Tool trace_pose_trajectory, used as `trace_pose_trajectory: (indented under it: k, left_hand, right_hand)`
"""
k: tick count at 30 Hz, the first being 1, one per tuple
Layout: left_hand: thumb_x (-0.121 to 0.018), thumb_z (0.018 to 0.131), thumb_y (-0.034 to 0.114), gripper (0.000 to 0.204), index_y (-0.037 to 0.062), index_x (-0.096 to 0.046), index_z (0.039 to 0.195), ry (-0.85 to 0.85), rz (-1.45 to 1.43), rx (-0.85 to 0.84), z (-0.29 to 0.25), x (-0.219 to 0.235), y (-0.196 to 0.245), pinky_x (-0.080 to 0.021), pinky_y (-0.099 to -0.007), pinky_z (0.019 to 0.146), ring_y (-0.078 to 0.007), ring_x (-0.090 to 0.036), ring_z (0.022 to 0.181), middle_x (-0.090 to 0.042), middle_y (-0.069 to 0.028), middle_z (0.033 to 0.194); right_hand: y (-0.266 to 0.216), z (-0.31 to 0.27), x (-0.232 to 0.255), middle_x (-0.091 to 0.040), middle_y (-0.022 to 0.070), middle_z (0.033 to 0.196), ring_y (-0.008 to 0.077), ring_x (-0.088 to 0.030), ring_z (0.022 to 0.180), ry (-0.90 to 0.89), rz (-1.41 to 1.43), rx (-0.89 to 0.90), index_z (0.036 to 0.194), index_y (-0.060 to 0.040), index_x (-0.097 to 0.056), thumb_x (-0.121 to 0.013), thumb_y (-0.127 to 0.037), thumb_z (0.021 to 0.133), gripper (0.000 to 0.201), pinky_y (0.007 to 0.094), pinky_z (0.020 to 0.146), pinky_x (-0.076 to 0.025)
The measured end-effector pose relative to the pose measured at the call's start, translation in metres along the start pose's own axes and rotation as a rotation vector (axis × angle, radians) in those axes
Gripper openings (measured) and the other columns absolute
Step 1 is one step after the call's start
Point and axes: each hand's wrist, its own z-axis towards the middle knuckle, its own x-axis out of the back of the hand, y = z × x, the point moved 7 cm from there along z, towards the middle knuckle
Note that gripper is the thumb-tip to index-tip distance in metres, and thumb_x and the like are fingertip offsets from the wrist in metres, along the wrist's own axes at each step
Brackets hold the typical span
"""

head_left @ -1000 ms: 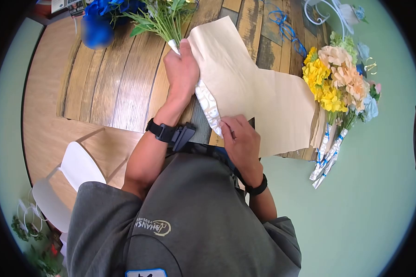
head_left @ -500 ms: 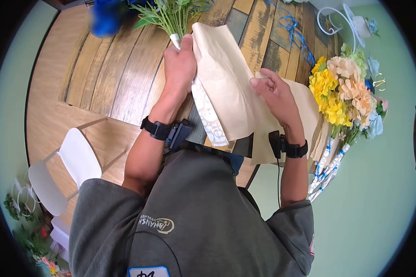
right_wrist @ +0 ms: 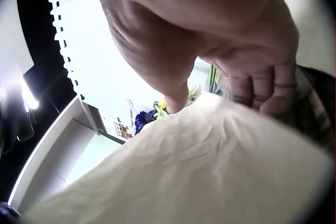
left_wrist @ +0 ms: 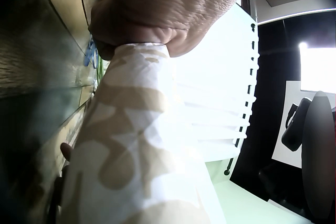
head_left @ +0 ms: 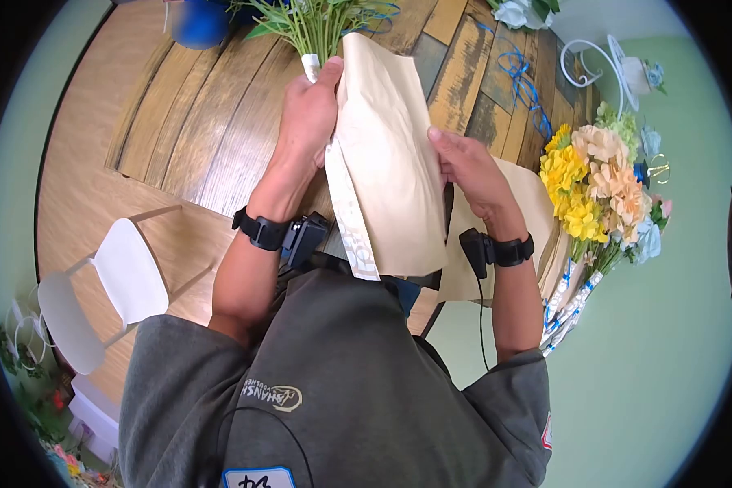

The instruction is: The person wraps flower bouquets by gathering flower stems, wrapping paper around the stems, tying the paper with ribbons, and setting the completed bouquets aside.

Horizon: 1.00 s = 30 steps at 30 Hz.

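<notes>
At the left side, below the wooden desk (head_left: 228,122), a white chair (head_left: 130,268) is standing on the floor. Next, near the far edge, green stems (head_left: 321,37) are spreading upward out of a white-wrapped end, just above the left hand (head_left: 309,118), which is curling closed around the wrapped bundle. Below that hand a white strip with a tan pattern (head_left: 351,220) is hanging down at a slant, lying along the left edge of a folded brown paper (head_left: 390,163). The right hand (head_left: 473,171) is pinching the paper's right edge, thumb on the near face, the fingers partly hidden behind. Farther right, a curled blue ribbon (head_left: 519,77) is lying on the desk, and another brown sheet (head_left: 529,191) is resting beyond the right hand. At the right end, yellow flowers (head_left: 565,171) are sitting beside peach flowers (head_left: 614,175), their stems wrapped in patterned white and tied with blue.
</notes>
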Motion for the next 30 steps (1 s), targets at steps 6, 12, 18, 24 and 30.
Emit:
trace_pose_trajectory:
  k: [6, 12, 18, 24, 30]
  left_hand:
    - [-0.054, 0.101, 0.028, 0.045, -0.0117, -0.064, 0.082, 0.139, 0.398, -0.130, 0.008, 0.015, 0.004, -0.046, -0.0370, 0.056, -0.0174, -0.058, 0.059, -0.064, -0.0111, 0.068]
    - [-0.053, 0.099, 0.028, 0.045, -0.0120, -0.064, 0.081, 0.248, 0.607, -0.290, 0.020, 0.015, -0.009, -0.047, -0.0411, 0.059, -0.0235, -0.061, 0.058, -0.063, -0.0183, 0.063]
    - [-0.052, 0.100, 0.029, 0.046, -0.0109, -0.064, 0.080, 0.167, 0.428, -0.202, 0.038, 0.011, -0.034, -0.047, -0.0424, 0.058, -0.0246, -0.062, 0.057, -0.065, -0.0178, 0.064]
    - [-0.048, 0.104, 0.036, 0.047, -0.0054, -0.067, 0.092, -0.040, 0.125, -0.148, 0.021, 0.026, -0.055, -0.046, -0.0409, 0.054, -0.0235, -0.058, 0.056, -0.062, -0.0106, 0.067]
    - [-0.047, 0.104, 0.038, 0.047, -0.0044, -0.066, 0.095, -0.137, -0.064, -0.106, -0.012, 0.037, -0.048, -0.046, -0.0404, 0.053, -0.0234, -0.057, 0.056, -0.061, -0.0099, 0.067]
  right_hand:
    - [-0.035, -0.032, -0.006, -0.072, 0.0111, 0.099, 0.0115, -0.069, 0.082, 0.030, 0.304, 0.142, 0.114, 0.0055, -0.064, -0.071, -0.018, 0.092, 0.033, 0.0242, 0.075, -0.055]
    - [-0.107, -0.080, -0.026, -0.073, 0.0077, 0.088, 0.0083, -0.068, 0.074, 0.161, 0.125, 0.347, 0.105, 0.0045, -0.067, -0.074, -0.013, 0.089, 0.025, 0.0232, 0.065, -0.054]
    - [-0.147, -0.081, -0.083, -0.065, 0.0100, 0.063, 0.0093, -0.062, 0.059, 0.073, -0.256, 0.554, 0.085, 0.0030, -0.066, -0.070, -0.010, 0.084, 0.014, 0.0276, 0.053, -0.046]
    - [-0.151, -0.078, -0.152, -0.066, 0.0160, 0.069, 0.0260, -0.067, 0.061, -0.127, -0.166, 0.688, 0.085, 0.0024, -0.066, -0.064, -0.009, 0.085, 0.011, 0.0329, 0.058, -0.052]
    - [-0.118, -0.058, -0.081, -0.065, 0.0051, 0.079, 0.0066, -0.059, 0.071, 0.322, -0.060, 0.666, 0.099, 0.0003, -0.067, -0.056, -0.024, 0.101, 0.026, 0.0244, 0.064, -0.048]
